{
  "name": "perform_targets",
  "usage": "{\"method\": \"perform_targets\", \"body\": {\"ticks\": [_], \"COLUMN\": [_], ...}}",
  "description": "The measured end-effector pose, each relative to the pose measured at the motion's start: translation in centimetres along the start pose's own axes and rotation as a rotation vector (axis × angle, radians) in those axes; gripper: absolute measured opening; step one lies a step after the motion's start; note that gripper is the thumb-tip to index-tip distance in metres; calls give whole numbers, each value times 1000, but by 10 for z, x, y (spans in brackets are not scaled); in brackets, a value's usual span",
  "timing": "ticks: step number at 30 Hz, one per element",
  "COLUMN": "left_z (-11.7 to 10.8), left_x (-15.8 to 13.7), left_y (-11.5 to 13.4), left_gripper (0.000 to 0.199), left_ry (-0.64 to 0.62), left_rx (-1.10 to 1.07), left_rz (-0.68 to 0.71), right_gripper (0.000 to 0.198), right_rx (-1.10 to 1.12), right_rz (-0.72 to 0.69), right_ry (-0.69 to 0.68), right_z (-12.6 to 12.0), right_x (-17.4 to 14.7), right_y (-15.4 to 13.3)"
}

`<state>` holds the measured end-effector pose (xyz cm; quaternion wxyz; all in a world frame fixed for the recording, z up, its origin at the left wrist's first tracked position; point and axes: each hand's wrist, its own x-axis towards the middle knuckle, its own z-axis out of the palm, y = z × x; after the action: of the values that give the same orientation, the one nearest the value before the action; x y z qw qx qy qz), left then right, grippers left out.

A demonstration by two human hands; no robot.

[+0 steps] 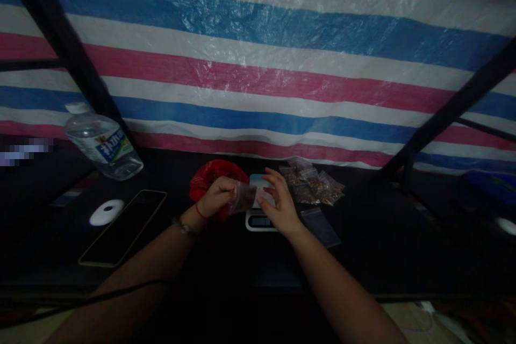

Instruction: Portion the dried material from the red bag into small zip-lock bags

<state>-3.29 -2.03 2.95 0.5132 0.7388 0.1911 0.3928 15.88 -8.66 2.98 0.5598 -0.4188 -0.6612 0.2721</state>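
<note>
Small clear bag (243,197): pinched in left hand (215,197) grip and right hand (281,205) grip, above scale (260,219); red bag (209,174) behind.

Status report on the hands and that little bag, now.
Left hand and right hand both pinch the small clear bag above the digital scale. Red plastic bag behind left hand. Filled bags piled beyond the right hand.

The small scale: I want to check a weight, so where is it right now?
In the head view the scale sits at the middle of the dark table, under both hands, between the red bag on its left and the filled packets on its right.
</note>
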Motion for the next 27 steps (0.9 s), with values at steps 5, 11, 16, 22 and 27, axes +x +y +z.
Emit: {"method": "perform_targets", "body": {"ticks": [5,11,16,22,27], "left_z": [-6,-26,-39,-40,-41], "left_x": [0,5,7,6,3], "left_y": [0,-3,-2,-3,-5], "left_gripper": [28,42,35,21,19], "left_ry": [58,175,-101,-250,-300], "left_rx": [-43,331,756,864,764], "left_rz": [-34,-30,-268,-358,-392], "right_gripper": [39,39,39,38,41], "right_rx": [251,501,548,583,599], "right_rz": [304,432,359,335,349], "right_ry": [-256,9,311,388,403], "right_z": [11,2,-14,-14,-14], "right_x": [-1,8,16,17,18], "right_y": [11,7,9,10,8]}}
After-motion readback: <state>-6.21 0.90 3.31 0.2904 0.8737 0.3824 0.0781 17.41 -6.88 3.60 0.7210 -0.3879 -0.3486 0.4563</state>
